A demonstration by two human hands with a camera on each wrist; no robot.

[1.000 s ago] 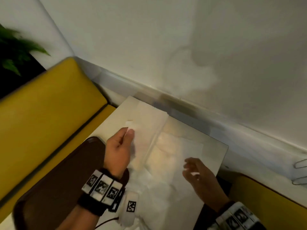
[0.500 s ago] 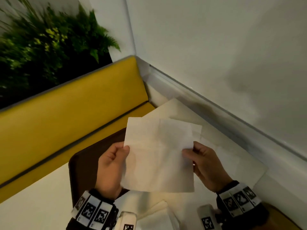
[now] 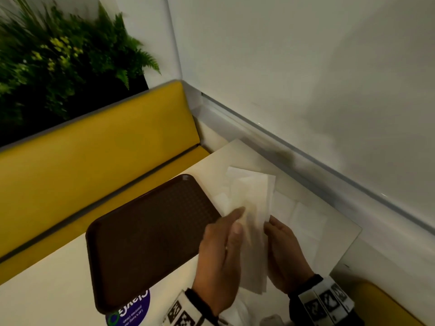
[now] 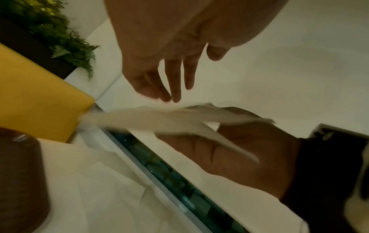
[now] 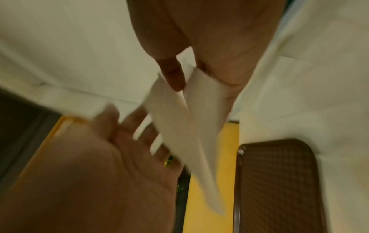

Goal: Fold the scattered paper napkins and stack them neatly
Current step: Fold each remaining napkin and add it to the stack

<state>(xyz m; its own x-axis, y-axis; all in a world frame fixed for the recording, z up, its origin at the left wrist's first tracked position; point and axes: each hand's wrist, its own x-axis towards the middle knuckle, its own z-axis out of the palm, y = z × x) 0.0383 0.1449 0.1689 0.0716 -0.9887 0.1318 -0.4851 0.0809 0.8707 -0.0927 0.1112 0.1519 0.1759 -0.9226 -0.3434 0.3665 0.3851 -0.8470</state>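
Observation:
A white paper napkin [image 3: 255, 203] hangs folded in half lengthwise between my hands, above the table. My right hand [image 3: 270, 223] pinches its near edge between thumb and fingers [image 5: 173, 78]. In the right wrist view the two halves of the napkin [image 5: 199, 126] hang down from that pinch. My left hand [image 3: 236, 220] lies open against the napkin's left side, and its straight fingers [image 4: 173, 94] touch the napkin [image 4: 159, 119]. Other white napkins [image 3: 296, 210] lie flat on the table beyond my hands, and another [image 3: 237, 309] shows by my left wrist.
A dark brown tray [image 3: 150, 231] sits on the cream table [image 3: 47, 297] just left of my hands. A yellow bench back [image 3: 94, 161] runs behind it, with a fern [image 3: 58, 55] above. The white wall [image 3: 306, 78] and its ledge border the table on the right.
The napkin was held spread open by both hands; now it is folded in half. My left hand has let go of its edge and lies flat against it. The hands have come together.

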